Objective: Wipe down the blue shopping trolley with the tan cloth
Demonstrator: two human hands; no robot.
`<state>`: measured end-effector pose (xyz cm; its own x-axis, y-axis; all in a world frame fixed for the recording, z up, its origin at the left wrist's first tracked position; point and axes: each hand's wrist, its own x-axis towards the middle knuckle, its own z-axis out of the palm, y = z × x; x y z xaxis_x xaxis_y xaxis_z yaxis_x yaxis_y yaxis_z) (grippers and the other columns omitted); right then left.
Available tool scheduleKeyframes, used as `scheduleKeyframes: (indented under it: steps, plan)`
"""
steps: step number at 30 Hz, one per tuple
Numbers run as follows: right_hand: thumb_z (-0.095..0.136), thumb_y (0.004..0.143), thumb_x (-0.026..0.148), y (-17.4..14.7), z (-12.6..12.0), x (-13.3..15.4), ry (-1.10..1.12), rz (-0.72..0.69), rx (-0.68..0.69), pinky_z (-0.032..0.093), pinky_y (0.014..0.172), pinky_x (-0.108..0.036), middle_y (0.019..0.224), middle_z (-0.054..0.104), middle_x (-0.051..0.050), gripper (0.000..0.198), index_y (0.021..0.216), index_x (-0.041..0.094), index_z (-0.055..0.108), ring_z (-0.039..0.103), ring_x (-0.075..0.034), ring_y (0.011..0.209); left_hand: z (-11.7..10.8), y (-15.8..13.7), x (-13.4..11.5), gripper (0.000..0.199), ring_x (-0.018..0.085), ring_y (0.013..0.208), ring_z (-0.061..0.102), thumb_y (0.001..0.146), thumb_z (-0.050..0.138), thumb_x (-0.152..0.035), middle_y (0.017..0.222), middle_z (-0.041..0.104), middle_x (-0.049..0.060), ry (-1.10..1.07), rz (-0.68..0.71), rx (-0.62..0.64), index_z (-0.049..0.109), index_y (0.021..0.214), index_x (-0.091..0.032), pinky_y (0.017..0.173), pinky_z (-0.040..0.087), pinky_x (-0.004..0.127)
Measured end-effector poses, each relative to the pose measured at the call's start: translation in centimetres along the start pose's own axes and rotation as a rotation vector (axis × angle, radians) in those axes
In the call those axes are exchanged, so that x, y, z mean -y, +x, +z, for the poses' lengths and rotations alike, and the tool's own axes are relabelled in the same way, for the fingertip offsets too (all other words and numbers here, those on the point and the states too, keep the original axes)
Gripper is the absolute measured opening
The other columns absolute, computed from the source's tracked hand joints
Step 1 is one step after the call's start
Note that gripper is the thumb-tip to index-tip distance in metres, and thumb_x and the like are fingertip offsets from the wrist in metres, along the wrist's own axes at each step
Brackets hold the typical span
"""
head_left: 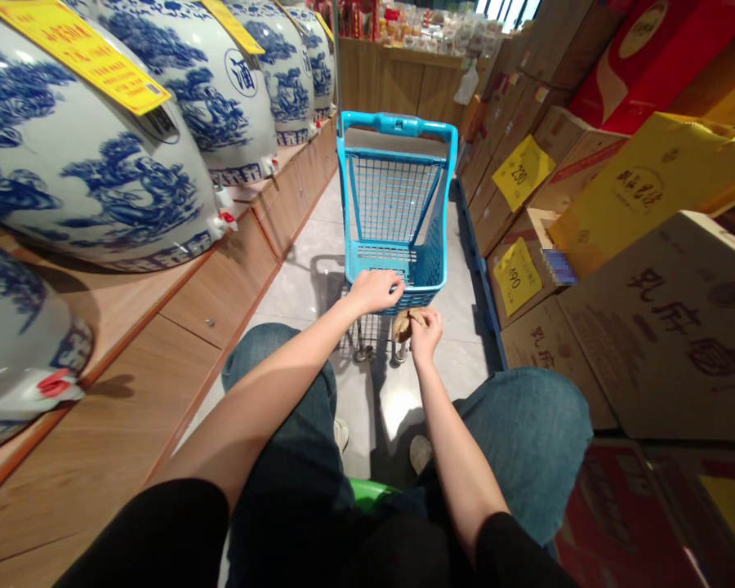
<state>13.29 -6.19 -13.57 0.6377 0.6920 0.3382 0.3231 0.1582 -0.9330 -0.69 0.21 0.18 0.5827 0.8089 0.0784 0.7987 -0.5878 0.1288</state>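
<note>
Clamping the fingers of the right hand (426, 333) on a crumpled brown item (403, 326), just below the centre of the frame. Curling the fingers of the left hand (375, 291) together at mid-frame, overlapping the near rim of a blue shopping cart (398, 125) in view; being unable to tell any contact or hold there. Spreading denim-clad knees (527, 441) at lower left of centre and lower right. Noting large blue-and-white jars (153, 184) standing along a wooden cabinet (196, 298) at upper left. Recording stacked cartons (643, 359), bearing yellow price cards (518, 276), along the right side.
</note>
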Motion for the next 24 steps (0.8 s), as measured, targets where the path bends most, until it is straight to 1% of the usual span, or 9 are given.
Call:
scheduleKeyframes:
  steps: [2, 5, 7, 10, 14, 17, 21, 22, 24]
  plan:
    - [0.064, 0.078, 0.027, 0.1, -0.2, 0.9, 0.014, -0.054, -0.007, 0.050, 0.092, -0.038, 0.087, 0.060, -0.002, 0.007, 0.073, 0.022, 0.063, 0.058, -0.022, 0.091, 0.1, 0.0, 0.0, 0.041, 0.028, 0.110, 0.075, 0.108, 0.041, -0.038, 0.119, 0.081, 0.006, 0.004, 0.000, -0.002, 0.079, 0.106, -0.022, 0.074, 0.046, 0.036]
    - [0.067, 0.086, 0.031, 0.9, -0.6, 2.9, 0.045, -0.229, -0.001, 0.051, 0.097, -0.039, 0.096, 0.065, -0.005, 0.010, 0.079, 0.023, 0.066, 0.061, -0.023, 0.100, 0.2, 0.0, 0.1, 0.040, 0.028, 0.109, 0.075, 0.107, 0.042, -0.039, 0.118, 0.080, 0.006, -0.005, 0.001, -0.002, 0.079, 0.106, -0.023, 0.074, 0.047, 0.036]
    - [0.068, 0.088, 0.032, 1.2, -0.6, 3.5, 0.055, -0.296, 0.035, 0.051, 0.099, -0.040, 0.098, 0.066, -0.005, 0.011, 0.080, 0.024, 0.066, 0.062, -0.023, 0.102, 0.3, 0.0, 0.1, 0.040, 0.028, 0.109, 0.075, 0.107, 0.043, -0.040, 0.117, 0.081, 0.007, -0.017, -0.004, -0.003, 0.080, 0.105, -0.023, 0.074, 0.047, 0.036]
    - [0.067, 0.084, 0.028, 0.7, -0.1, 2.4, 0.034, -0.224, 0.071, 0.052, 0.095, -0.039, 0.094, 0.065, -0.005, 0.008, 0.078, 0.023, 0.066, 0.062, -0.023, 0.099, 0.4, 0.0, 0.1, 0.040, 0.028, 0.109, 0.075, 0.107, 0.044, -0.040, 0.116, 0.080, 0.006, -0.030, -0.006, -0.006, 0.080, 0.104, -0.023, 0.075, 0.048, 0.035]
    - [0.064, 0.078, 0.026, -0.6, 0.4, 0.4, 0.007, -0.108, 0.059, 0.052, 0.088, -0.039, 0.083, 0.060, -0.003, 0.006, 0.073, 0.023, 0.065, 0.061, -0.022, 0.087, 0.3, 0.1, 0.1, 0.039, 0.027, 0.108, 0.074, 0.106, 0.044, -0.038, 0.117, 0.080, 0.007, -0.025, -0.005, -0.010, 0.080, 0.104, -0.023, 0.078, 0.049, 0.035]
    - [0.064, 0.081, 0.028, -0.7, 0.2, 0.9, 0.011, -0.140, 0.069, 0.052, 0.089, -0.038, 0.087, 0.064, -0.004, 0.008, 0.076, 0.023, 0.066, 0.062, -0.023, 0.090, 0.3, 0.0, 0.1, 0.038, 0.028, 0.108, 0.074, 0.105, 0.045, -0.036, 0.115, 0.080, 0.008, -0.026, -0.001, -0.010, 0.080, 0.105, -0.023, 0.078, 0.049, 0.035]
    - [0.065, 0.089, 0.032, 0.2, -0.1, 2.5, 0.066, -0.275, 0.031, 0.052, 0.094, -0.039, 0.094, 0.068, -0.006, 0.012, 0.081, 0.023, 0.067, 0.063, -0.023, 0.098, 0.4, 0.1, 0.2, 0.038, 0.027, 0.109, 0.074, 0.106, 0.045, -0.036, 0.114, 0.081, 0.007, -0.040, 0.003, -0.012, 0.081, 0.104, -0.023, 0.077, 0.049, 0.034]
    - [0.066, 0.089, 0.033, 0.3, -0.1, 2.5, 0.076, -0.281, 0.022, 0.052, 0.094, -0.039, 0.094, 0.067, -0.006, 0.013, 0.080, 0.023, 0.067, 0.063, -0.023, 0.098, 0.4, 0.1, 0.2, 0.038, 0.027, 0.110, 0.074, 0.106, 0.045, -0.036, 0.115, 0.081, 0.006, -0.042, 0.003, -0.015, 0.081, 0.104, -0.023, 0.077, 0.049, 0.034]
    - [0.065, 0.085, 0.031, 0.3, 0.1, 1.8, 0.049, -0.205, 0.025, 0.051, 0.092, -0.038, 0.090, 0.066, -0.004, 0.011, 0.078, 0.023, 0.066, 0.062, -0.022, 0.095, 0.5, 0.2, 0.2, 0.038, 0.027, 0.110, 0.074, 0.106, 0.045, -0.037, 0.116, 0.081, 0.006, -0.044, 0.001, -0.021, 0.081, 0.104, -0.023, 0.077, 0.048, 0.034]
